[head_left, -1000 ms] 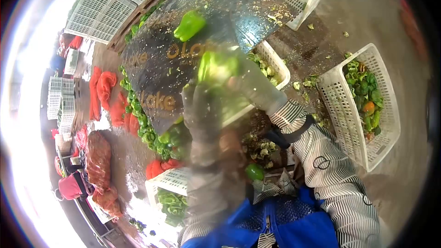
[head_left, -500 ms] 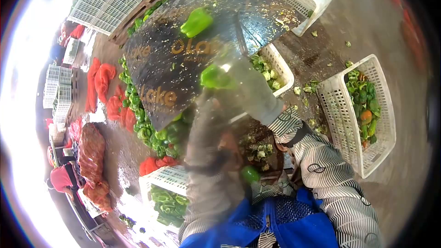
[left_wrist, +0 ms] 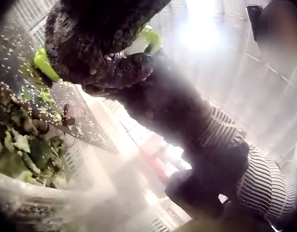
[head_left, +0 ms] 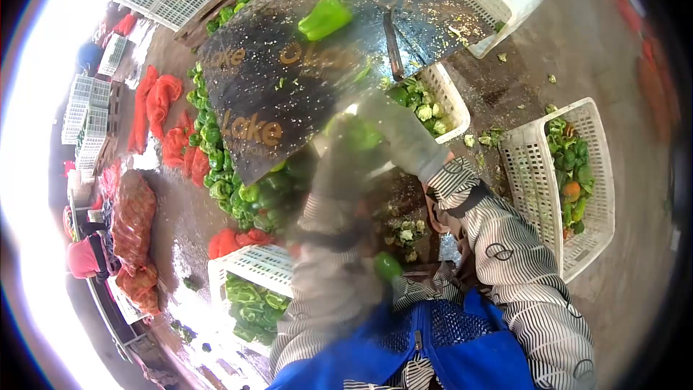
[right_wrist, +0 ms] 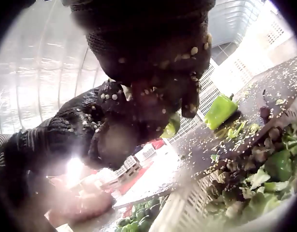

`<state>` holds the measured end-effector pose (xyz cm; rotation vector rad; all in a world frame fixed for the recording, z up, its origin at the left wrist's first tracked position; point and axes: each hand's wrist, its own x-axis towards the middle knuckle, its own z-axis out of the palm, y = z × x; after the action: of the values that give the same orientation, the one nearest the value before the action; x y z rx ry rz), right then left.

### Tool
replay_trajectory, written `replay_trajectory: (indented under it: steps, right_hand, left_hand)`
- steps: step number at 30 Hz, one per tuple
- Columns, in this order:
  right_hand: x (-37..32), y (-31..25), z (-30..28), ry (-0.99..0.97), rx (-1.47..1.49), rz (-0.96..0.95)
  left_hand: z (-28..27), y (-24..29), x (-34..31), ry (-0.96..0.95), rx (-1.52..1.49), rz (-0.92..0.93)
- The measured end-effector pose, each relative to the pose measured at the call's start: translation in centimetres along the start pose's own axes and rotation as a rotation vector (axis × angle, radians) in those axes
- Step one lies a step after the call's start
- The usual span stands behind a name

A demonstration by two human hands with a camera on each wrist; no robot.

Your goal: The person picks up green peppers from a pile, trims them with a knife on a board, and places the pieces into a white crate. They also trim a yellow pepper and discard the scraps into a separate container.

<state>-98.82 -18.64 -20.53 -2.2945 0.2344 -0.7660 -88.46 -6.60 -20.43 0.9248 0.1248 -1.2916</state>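
Note:
Both gloved hands meet over the near edge of a dark board around a green bell pepper, blurred and mostly covered by fingers. The left hand grips it from the left, the right hand from the right. In the left wrist view, a pale green part of the pepper shows between the dark gloves. Seeds cling to the gloves in the right wrist view, where a bit of pepper peeks out below the right fingers. Another whole green pepper lies on the board, beside a dark-handled knife.
Seeds and scraps litter the board. A white crate of trimmings sits under its right edge; another crate holds mixed peppers farther right. Many green peppers line the left side. A crate of peppers stands at lower left, near red net sacks.
The hands stay together on the pepper, which sits lower between them and is more covered by fingers than a second ago. The head view has shifted slightly, and the knife shows more clearly.

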Motion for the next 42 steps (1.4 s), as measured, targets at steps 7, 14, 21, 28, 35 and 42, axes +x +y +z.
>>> replay_trajectory:
  steps: [7,14,21,28,35,42]
  right_hand:
    - [0.2,1.1,-0.1,0.041,0.113,0.051]
    - [0.2,1.9,-0.7,-0.016,0.487,0.307]
    - [0.4,3.3,-2.6,0.114,0.007,0.320]
    - [-0.8,6.6,-3.9,0.401,-0.072,0.641]
    - [0.6,0.8,-1.7,0.032,0.640,0.580]
    - [0.6,-4.7,2.2,-0.069,0.951,0.405]
  left_hand:
    - [1.2,0.2,-1.8,-0.041,0.079,0.091]
    - [0.3,-0.1,-0.4,-0.112,0.167,0.092]
    - [0.2,-0.5,1.9,-0.398,1.331,0.613]
    - [1.1,-1.6,2.2,0.435,2.049,0.974]
    - [1.4,-0.6,0.4,-0.129,0.974,1.017]
    - [2.3,0.4,-5.0,0.360,1.120,1.395]
